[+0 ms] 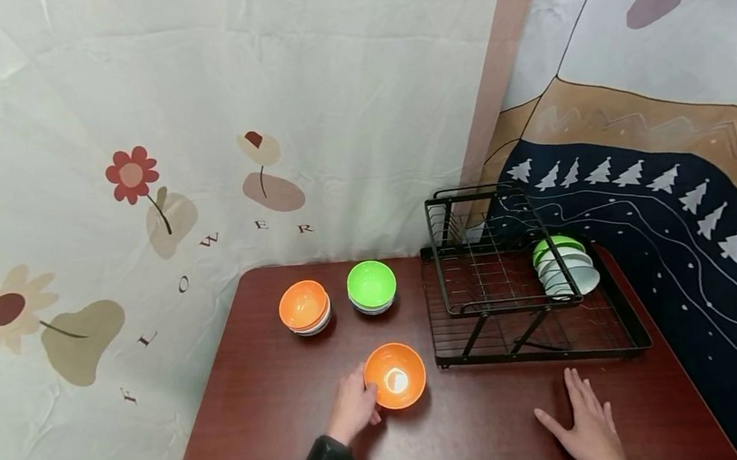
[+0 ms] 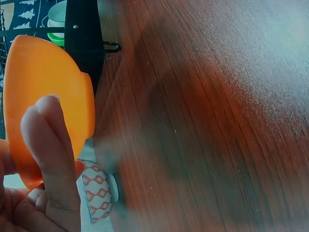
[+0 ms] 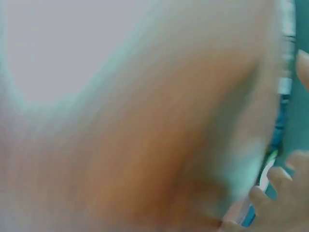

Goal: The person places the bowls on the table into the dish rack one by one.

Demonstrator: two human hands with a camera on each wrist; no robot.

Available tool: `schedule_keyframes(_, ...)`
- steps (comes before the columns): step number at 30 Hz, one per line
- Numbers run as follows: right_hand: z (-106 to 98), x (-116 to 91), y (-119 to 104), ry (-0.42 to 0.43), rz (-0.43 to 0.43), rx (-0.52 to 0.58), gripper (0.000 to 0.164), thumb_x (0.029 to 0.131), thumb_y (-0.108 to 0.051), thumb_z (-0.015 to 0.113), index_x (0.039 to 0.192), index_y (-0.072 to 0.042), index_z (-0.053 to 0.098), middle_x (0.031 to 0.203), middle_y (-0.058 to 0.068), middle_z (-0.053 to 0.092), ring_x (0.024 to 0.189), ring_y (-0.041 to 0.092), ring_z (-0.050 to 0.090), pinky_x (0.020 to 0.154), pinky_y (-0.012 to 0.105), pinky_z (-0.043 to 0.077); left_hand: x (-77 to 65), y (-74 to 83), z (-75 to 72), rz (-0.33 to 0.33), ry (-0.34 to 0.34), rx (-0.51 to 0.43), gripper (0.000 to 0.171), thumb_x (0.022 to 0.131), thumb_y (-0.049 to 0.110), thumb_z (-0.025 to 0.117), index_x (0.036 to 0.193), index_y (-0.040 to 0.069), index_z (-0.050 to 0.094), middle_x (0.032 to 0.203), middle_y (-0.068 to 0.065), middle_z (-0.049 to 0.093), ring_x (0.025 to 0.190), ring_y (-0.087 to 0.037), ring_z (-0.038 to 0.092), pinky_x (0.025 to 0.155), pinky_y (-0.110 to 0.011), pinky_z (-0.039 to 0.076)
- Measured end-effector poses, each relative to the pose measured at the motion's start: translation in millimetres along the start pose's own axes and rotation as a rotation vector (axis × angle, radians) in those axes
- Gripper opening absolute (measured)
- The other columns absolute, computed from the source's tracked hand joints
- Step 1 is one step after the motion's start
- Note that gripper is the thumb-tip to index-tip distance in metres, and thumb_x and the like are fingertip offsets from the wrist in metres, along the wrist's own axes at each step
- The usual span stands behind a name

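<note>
My left hand (image 1: pixel 353 405) grips an orange bowl (image 1: pixel 395 377) by its left rim, thumb on the inner side and fingers outside. In the left wrist view the orange bowl (image 2: pixel 46 92) shows its outer wall and foot, raised off the tabletop. My right hand (image 1: pixel 588 428) is spread with straight fingers over the table, in front of the black dish rack (image 1: pixel 510 356), and holds nothing. Farther back stand a stack topped by another orange bowl (image 1: pixel 304 304) and a stack topped by a green bowl (image 1: pixel 371 284). The right wrist view is heavily blurred.
On the two-tier rack's lower level, at the right, several white bowls (image 1: pixel 579 279) and a green bowl (image 1: pixel 557 241) lean in a row. The rack's upper shelf (image 1: pixel 488 247) stands above the lower level. Printed cloth (image 1: pixel 329 114) hangs behind the brown table (image 1: pixel 262 436).
</note>
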State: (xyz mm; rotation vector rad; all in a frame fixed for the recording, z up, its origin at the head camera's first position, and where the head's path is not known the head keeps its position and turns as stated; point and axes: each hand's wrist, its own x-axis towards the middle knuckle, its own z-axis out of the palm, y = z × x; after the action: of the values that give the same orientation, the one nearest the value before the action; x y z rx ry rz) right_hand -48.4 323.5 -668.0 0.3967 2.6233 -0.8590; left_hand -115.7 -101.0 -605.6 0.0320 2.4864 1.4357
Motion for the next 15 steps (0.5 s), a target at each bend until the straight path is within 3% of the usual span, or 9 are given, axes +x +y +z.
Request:
schedule_keyframes(3, -1.8, -8.1, -24.4, 0.050, 0.010, 0.175, 0.113, 0.108, -0.062, 0.061, 0.176, -0.001, -0.006, 0.179, 0.038, 0.013, 0.164, 0.061, 0.015, 0.128, 0.082, 0.019, -1.2, 2.4, 1.9, 0.008, -0.011, -0.008, 0.058, 0.106, -0.001, 0.058, 0.159, -0.019, 0.041, 0.063, -0.005, 0.060, 0.041, -0.010, 0.057, 0.042, -0.030, 0.054)
schedule_keyframes(6, 5.6, -20.8, -56.5, 0.122, -0.042, 0.429, 0.086, 0.116, -0.044, 0.056, 0.176, 0.000, 0.011, 0.169, 0.036, 0.041, 0.151, 0.042, 0.053, 0.119, 0.053, 0.053, -2.9, 6.0, 4.2, 0.026, -0.031, -0.014, 0.057, 0.107, 0.000, 0.058, 0.158, -0.018, 0.043, 0.063, -0.006, 0.061, 0.041, -0.010, 0.057, 0.042, -0.030, 0.054)
schedule_keyframes(9, 23.1, -30.9, -87.6, 0.139, -0.164, 0.697, 0.061, 0.119, -0.023, 0.051, 0.167, 0.008, 0.029, 0.149, 0.035, 0.063, 0.118, 0.017, 0.076, 0.095, 0.029, 0.065, -4.6, 9.5, 7.2, 0.044, -0.049, -0.008, 0.057, 0.107, 0.000, 0.057, 0.159, -0.016, 0.043, 0.063, -0.006, 0.063, 0.041, -0.010, 0.057, 0.042, -0.029, 0.054)
schedule_keyframes(10, 30.2, -32.4, -95.4, 0.115, -0.201, 0.769, 0.057, 0.119, -0.021, 0.050, 0.164, 0.011, 0.032, 0.142, 0.034, 0.067, 0.108, 0.011, 0.077, 0.088, 0.025, 0.065, -5.1, 10.8, 8.5, 0.051, -0.055, -0.008, 0.058, 0.107, 0.000, 0.057, 0.160, -0.016, 0.043, 0.063, -0.006, 0.063, 0.041, -0.009, 0.057, 0.041, -0.029, 0.053)
schedule_keyframes(12, 45.4, -32.5, -106.8, 0.011, -0.254, 0.893, 0.056, 0.120, -0.024, 0.047, 0.160, 0.013, 0.033, 0.136, 0.034, 0.069, 0.099, 0.012, 0.079, 0.082, 0.032, 0.068, -6.7, 12.6, 12.1, 0.064, -0.068, -0.009, 0.057, 0.106, -0.001, 0.057, 0.160, -0.014, 0.045, 0.063, -0.006, 0.063, 0.040, -0.009, 0.056, 0.041, -0.029, 0.053)
schedule_keyframes(15, 65.9, -24.1, -112.1, -0.230, -0.288, 1.001, 0.064, 0.121, -0.040, 0.041, 0.164, 0.005, 0.029, 0.140, 0.023, 0.069, 0.102, 0.018, 0.081, 0.083, 0.039, 0.069, -10.9, 17.8, 19.0, 0.079, -0.102, -0.009, 0.054, 0.105, -0.002, 0.057, 0.158, -0.013, 0.048, 0.063, -0.005, 0.063, 0.039, -0.007, 0.055, 0.040, -0.029, 0.053)
